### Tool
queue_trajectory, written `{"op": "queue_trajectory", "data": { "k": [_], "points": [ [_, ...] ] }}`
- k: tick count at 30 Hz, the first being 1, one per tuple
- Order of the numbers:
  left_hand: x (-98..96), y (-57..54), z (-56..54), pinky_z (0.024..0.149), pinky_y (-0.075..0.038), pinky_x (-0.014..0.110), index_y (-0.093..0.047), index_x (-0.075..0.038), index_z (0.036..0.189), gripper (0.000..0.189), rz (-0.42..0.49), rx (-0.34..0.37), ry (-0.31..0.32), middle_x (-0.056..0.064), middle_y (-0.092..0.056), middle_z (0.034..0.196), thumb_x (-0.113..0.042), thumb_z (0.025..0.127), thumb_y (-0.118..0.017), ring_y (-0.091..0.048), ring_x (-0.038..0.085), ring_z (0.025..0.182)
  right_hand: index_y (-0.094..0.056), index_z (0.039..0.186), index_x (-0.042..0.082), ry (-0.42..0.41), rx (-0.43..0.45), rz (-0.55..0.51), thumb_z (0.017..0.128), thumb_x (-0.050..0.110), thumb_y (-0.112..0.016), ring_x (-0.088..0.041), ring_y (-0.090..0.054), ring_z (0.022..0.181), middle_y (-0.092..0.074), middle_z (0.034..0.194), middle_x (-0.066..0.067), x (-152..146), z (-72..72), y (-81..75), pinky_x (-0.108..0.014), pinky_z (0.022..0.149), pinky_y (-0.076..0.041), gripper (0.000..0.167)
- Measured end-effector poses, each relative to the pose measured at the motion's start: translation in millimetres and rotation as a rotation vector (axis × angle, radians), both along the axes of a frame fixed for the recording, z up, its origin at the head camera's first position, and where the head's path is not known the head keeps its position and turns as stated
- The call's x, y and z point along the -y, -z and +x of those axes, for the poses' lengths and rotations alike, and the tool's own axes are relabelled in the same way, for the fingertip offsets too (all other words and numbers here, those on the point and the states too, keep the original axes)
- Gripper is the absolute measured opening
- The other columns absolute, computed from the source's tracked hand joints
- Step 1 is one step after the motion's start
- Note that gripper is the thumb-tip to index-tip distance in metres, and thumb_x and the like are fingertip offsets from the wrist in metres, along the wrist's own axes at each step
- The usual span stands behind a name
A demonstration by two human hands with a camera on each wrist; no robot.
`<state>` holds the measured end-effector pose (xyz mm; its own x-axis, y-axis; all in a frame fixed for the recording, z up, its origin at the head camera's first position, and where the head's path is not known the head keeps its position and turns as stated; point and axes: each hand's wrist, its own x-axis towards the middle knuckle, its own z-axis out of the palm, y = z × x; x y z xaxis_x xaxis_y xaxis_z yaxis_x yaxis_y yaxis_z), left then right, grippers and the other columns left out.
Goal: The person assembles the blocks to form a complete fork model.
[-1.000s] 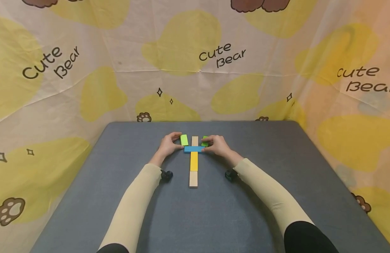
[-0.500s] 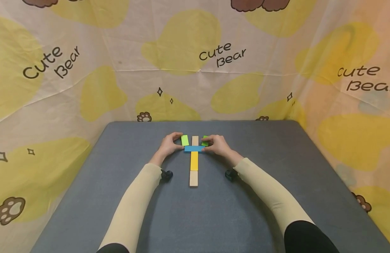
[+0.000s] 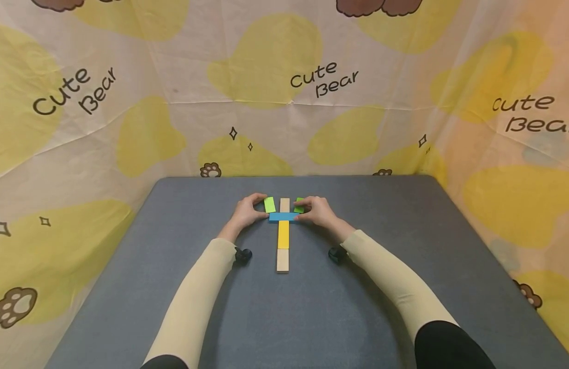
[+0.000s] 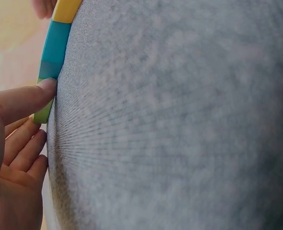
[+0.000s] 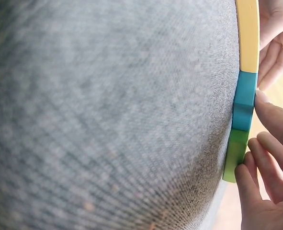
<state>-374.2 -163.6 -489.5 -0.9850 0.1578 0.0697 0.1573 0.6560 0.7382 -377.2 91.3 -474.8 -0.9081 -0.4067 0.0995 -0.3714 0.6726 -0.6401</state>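
Flat blocks lie on the grey table as a cross. Its stem has a plain wooden block (image 3: pixel 282 260), a yellow block (image 3: pixel 283 234) and another wooden block (image 3: pixel 285 205); a blue block (image 3: pixel 279 217) crosses it. My left hand (image 3: pixel 246 211) pinches the left green block (image 3: pixel 269 205), slightly slanted, fingertips at its far end and thumb by the blue block's left end. My right hand (image 3: pixel 319 212) has fingers on the right green block (image 5: pixel 236 155) and its thumb on the blue block's right end. That hand partly hides this green block in the head view.
The grey table (image 3: pixel 386 307) has rounded far corners. Behind and beside it hangs a patterned cloth (image 3: pixel 266 61) with yellow patches, paw prints and lettering. Small black devices (image 3: pixel 243 256) sit at both wrists.
The left green block has shifted very slightly right, towards the stem, with the left hand's fingers. The right hand keeps its place on the blocks.
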Motion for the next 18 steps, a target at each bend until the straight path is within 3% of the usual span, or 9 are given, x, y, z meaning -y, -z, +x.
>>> {"op": "queue_trajectory", "data": {
  "k": [18],
  "points": [
    [1.1,-1.8,2.5,0.107,-0.036,0.045,-0.053,-0.012,0.133,0.06,-0.023,-0.01,0.03,0.009,-0.055,0.136,-0.019,0.079,-0.077,-0.049,0.027,0.128,-0.068,0.118,0.013,0.016,-0.003,0.026,0.073,0.028,-0.082,-0.02,-0.06,0.104,-0.064,0.124,-0.008,0.9,1.2,-0.8,-0.037,0.092,-0.05,0.049]
  ]
}}
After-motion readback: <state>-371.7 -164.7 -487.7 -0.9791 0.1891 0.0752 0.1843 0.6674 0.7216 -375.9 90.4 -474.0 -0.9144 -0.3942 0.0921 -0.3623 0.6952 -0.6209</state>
